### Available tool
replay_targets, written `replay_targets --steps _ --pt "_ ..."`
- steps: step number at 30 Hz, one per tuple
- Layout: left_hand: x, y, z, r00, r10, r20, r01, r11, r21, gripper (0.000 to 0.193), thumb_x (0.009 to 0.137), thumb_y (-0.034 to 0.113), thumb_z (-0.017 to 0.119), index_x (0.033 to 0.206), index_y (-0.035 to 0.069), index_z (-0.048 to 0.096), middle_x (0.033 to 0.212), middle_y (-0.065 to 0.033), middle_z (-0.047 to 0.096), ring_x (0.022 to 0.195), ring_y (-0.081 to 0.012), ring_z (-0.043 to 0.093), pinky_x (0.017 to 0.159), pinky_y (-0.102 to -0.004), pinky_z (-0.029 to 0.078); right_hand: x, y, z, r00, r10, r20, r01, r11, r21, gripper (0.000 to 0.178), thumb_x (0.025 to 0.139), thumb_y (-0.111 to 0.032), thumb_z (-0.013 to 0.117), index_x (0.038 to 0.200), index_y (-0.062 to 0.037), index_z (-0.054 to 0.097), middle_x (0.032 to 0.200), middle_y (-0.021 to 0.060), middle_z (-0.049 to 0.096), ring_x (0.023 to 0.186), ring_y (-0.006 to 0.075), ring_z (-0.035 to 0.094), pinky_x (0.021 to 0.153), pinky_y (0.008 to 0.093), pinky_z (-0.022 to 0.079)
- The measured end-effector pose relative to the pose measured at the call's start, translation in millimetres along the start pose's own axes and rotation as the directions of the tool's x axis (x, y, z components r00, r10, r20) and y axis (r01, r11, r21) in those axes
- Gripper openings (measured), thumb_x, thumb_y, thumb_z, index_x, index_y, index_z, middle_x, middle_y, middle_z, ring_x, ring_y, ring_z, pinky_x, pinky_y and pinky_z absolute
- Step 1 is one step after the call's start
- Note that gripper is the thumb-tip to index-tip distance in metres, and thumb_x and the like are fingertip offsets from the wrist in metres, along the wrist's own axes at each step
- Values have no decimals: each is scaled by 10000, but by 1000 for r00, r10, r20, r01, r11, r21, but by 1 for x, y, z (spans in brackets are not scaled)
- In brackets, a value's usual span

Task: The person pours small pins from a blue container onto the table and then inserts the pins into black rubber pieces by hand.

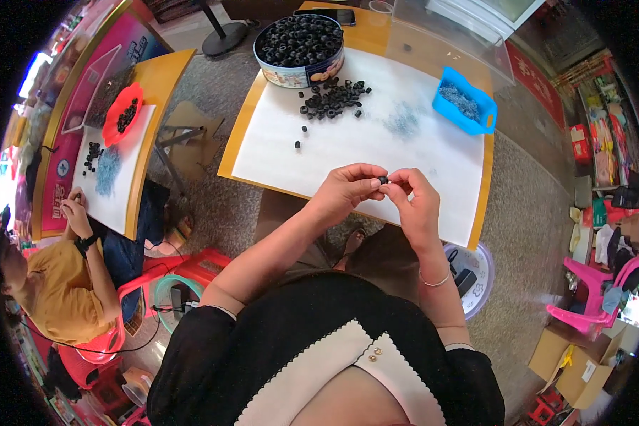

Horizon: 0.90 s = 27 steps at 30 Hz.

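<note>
My left hand (342, 192) pinches a small black cylindrical piece (383, 179) between thumb and fingertips, above the near edge of the white-covered table (277, 153). Against the piece's right side press the closed fingertips of my right hand (417, 206); whatever they hold is too small to make out. Farther back, loose black pieces (330, 99) lie in a heap, with a couple of strays nearer me. A round tin (295, 77) full of the same pieces stands behind them. Tiny bluish-grey bits (402, 121) are spread on the white sheet to the right.
A blue plastic basket (444, 113) of bluish-grey bits sits at the table's right. At the left, another person (67, 284) sits at a second table (165, 74) with a red dish (113, 128) of black pieces. A pink chair (589, 298) and cardboard box (582, 380) stand far right.
</note>
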<state>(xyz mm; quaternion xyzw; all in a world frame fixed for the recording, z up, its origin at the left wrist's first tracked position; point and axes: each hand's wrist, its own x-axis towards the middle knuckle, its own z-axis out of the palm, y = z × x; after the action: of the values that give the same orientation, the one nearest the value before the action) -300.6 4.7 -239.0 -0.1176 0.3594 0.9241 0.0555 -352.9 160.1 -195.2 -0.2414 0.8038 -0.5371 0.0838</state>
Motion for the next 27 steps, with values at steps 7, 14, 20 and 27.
replay_targets --steps 7,14,20,27 --pt "-1 1 -17 999 -53 -3 53 993 -108 219 881 37 588 1087 -36 590 1010 -108 633 876 -182 631 797 -269 537 25 17 4 950 145 278 -244 898 367 101 827 -41 629 913 -17 583 814 -12 590 724 65 525 682 222 442" --pt "-6 9 -34 995 -9 -101 -11 982 -188 243 894 48 574 1122 -31 549 1052 -126 626 904 -172 630 818 -259 537 98 48 42 995 -97 13 98 981 -166 103 826 -119 622 888 -36 622 823 57 614 753 168 569 697 288 446" --pt "-7 14 -43 996 32 -83 -51 969 -243 220 900 67 574 1105 -9 548 999 -108 624 858 -155 626 785 -248 538 133 55 76 926 -377 -5 308 765 -565 128 753 -127 657 861 -61 634 850 105 596 851 305 562 736 416 457" --pt "-6 14 -48 995 66 -79 -85 959 -270 212 909 86 566 1101 -3 549 967 -93 617 821 -141 615 752 -241 534 139 66 74 886 -462 -38 349 720 -600 106 765 -102 625 866 -71 641 853 113 606 824 287 566 739 397 454"
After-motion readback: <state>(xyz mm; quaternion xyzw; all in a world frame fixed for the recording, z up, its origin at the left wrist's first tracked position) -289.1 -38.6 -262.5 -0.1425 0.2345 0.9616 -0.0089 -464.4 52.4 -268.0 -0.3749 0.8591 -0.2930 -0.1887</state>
